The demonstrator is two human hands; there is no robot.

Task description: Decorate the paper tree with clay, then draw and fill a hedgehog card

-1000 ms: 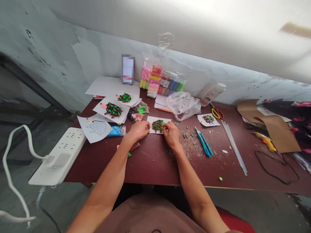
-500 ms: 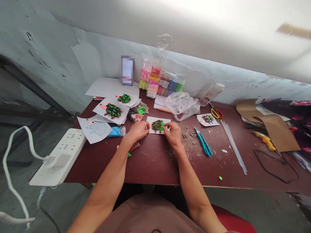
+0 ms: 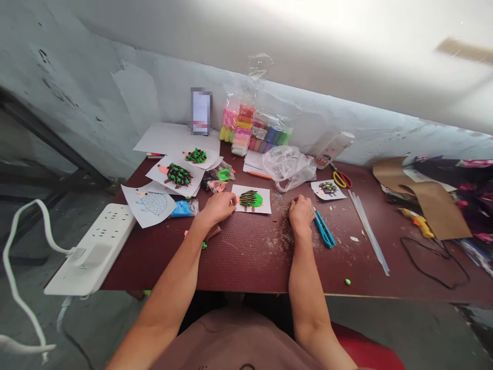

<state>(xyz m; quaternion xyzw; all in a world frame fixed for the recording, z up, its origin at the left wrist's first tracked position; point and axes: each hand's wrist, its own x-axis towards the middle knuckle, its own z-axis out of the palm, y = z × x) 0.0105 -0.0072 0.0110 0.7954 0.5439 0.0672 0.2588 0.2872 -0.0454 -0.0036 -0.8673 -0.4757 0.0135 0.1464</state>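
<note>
A white card lies on the table with a green clay hedgehog on it, rows of dark striped seeds stuck in its left and middle part. My left hand is closed at the card's left edge, thumb and fingertips pinching it. To the right of the card, my right hand rests on the table with curled fingers, over the spot of the loose seeds. Whatever its fingertips hold is hidden. Just beside it lies a blue-handled cutting tool.
Finished-looking hedgehog cards and a blue hedgehog drawing lie at left, near a power strip. Behind are clay packs and a plastic bag. Scissors, glue sticks and a yellow glue gun lie at right.
My right hand has left the green hedgehog and moved right, onto the loose seeds, which it now covers. My left hand stays at the card's edge.
</note>
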